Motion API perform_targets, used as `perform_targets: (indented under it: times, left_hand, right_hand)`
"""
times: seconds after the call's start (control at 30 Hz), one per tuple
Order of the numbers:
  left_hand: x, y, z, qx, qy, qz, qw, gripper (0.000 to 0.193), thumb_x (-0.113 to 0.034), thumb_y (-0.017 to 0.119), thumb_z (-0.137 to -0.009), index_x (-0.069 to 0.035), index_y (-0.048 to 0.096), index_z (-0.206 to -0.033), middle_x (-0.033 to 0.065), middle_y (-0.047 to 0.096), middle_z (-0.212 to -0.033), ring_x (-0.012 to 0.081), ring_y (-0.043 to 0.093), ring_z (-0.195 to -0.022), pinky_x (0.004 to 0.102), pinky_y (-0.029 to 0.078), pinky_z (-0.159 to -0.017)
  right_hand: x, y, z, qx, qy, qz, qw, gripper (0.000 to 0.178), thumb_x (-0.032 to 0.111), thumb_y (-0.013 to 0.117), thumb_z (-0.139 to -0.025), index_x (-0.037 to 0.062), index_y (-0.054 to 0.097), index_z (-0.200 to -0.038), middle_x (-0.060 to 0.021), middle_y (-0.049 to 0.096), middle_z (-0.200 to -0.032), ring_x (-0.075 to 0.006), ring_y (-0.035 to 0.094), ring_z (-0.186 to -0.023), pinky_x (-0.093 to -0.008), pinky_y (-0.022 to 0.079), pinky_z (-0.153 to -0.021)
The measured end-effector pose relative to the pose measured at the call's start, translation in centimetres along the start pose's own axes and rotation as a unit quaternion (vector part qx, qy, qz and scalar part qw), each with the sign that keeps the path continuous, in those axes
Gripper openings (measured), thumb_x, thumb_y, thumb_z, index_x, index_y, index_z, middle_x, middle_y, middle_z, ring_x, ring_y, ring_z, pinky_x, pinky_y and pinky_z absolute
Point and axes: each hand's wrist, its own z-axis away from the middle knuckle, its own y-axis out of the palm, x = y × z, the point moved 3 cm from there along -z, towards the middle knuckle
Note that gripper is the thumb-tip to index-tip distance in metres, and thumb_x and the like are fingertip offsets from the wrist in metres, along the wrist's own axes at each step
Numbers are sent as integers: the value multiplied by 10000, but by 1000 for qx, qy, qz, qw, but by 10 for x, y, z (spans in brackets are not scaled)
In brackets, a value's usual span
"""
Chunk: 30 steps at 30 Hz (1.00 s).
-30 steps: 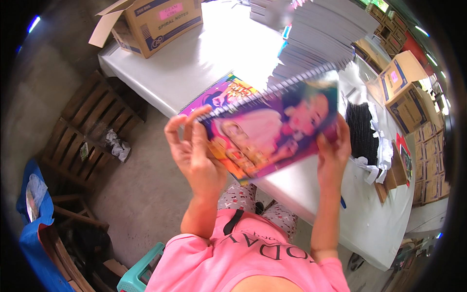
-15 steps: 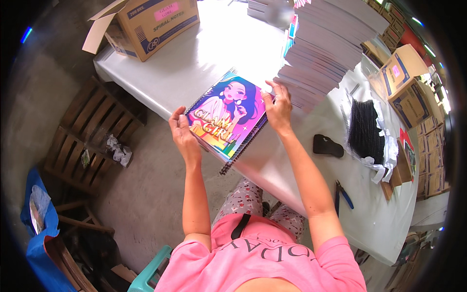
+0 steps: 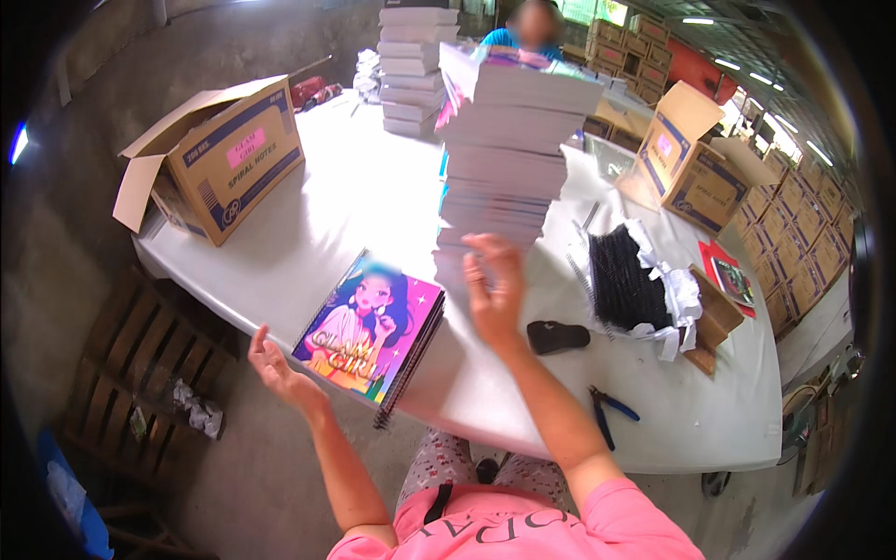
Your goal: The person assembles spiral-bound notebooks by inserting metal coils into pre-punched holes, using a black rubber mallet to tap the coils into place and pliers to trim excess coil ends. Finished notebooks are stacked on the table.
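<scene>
A small pile of spiral notebooks [image 3: 359, 341], the top cover showing a dark-haired cartoon figure on purple, lies at the table's near edge. Black coils show along its sides. Just off its left corner is my left hand [image 3: 287, 378], fingers apart and holding nothing. My right hand [image 3: 495, 294] is raised to the right of the pile, slightly blurred, with its fingers apart and nothing visible in them. Behind it rises a tall stack of unbound paper blocks [image 3: 504, 140] with colourful covers on top; whether the fingers touch it I cannot tell.
On the white-covered table [image 3: 485, 401] stand an open carton [image 3: 233, 163] at left and another carton [image 3: 700, 177] at right. Black spiral coils [image 3: 625, 280], a dark flat pad [image 3: 558, 337] and blue-handled pliers [image 3: 607, 411] lie to the right. A person [image 3: 523, 37] is beyond the stack.
Both hands have let go of the notebook pile, which now rests on the table. My right hand is now in front of the paper stack. The view has tilted up, showing more of the room.
</scene>
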Motion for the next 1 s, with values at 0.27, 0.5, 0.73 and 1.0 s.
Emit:
perform_targets:
  times: [0.27, 0.5, 0.73, 1.0]
  left_hand:
    - [-169, 139, -14, 287, 346, 23, 893, 525, -113, 565, -746, -27, 504, -1260, 170, 527, -1253, 295, 445, -1225, 388, 314, -1028]
    - [-169, 251, -20, 369, 343, 11, 864, 711, -18, 482, -643, -26, 373, -1346, 185, 381, -1379, 348, 254, -1339, 417, 260, -1082]
    - [-171, 263, -17, 362, 353, 44, 862, 692, -4, 470, -620, -76, 427, -1307, 156, 443, -1332, 354, 299, -1317, 425, 274, -1078]
    - [-160, 261, -20, 327, 391, 41, 859, 627, -9, 465, -613, -91, 507, -1233, 106, 507, -1295, 305, 320, -1321, 477, 226, -1080]
  right_hand:
    - [-45, -140, -221, -46, 232, -71, 969, 493, 397, 618, -798, 47, 563, -1140, -45, 551, -902, -114, 507, -840, -256, 418, -697]
    - [-67, -115, -260, 188, 428, -69, 882, 677, 651, 637, -655, 83, 573, -1018, -43, 572, -876, -145, 562, -782, -308, 428, -697]
    - [-48, -111, -277, 232, 392, 48, 889, 305, 395, 695, -756, 98, 636, -788, -20, 605, -744, -122, 592, -701, -284, 480, -641]
    - [-47, -120, -294, 223, 354, 114, 901, 158, 227, 659, -803, 71, 631, -808, -34, 644, -825, -142, 631, -708, -316, 515, -612]
